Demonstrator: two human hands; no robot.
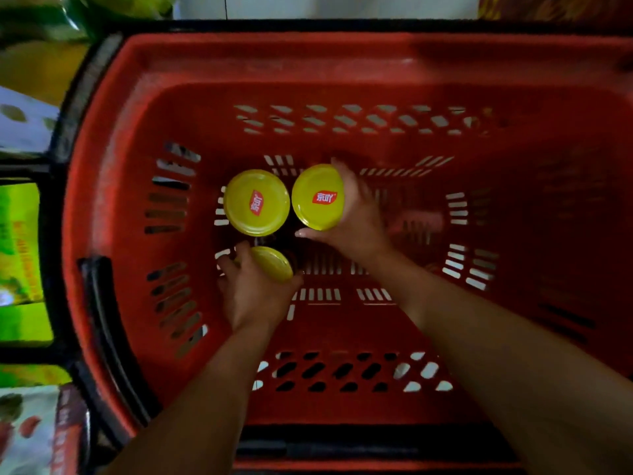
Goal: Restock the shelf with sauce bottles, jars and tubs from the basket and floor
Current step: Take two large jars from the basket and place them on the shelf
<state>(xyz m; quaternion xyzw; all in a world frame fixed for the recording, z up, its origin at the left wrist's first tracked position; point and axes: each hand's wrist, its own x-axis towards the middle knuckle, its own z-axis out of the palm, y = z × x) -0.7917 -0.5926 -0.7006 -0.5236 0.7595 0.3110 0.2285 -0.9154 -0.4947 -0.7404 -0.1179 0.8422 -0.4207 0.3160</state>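
Note:
I look straight down into a red plastic basket (342,60). Three jars with yellow lids stand close together on its floor, left of centre. My right hand (356,217) is wrapped around the right jar (317,197), whose lid shows a red logo. My left hand (248,289) grips the nearest jar (274,264), covering part of its lid. The third jar (256,202) stands untouched at the left, beside the other two. Only the lids show; the jar bodies are hidden below them.
The basket has slotted walls and black handles (99,303) along its left rim. Green and yellow packaged goods (20,252) lie outside the basket on the left. A pale floor strip (325,6) shows beyond the far rim.

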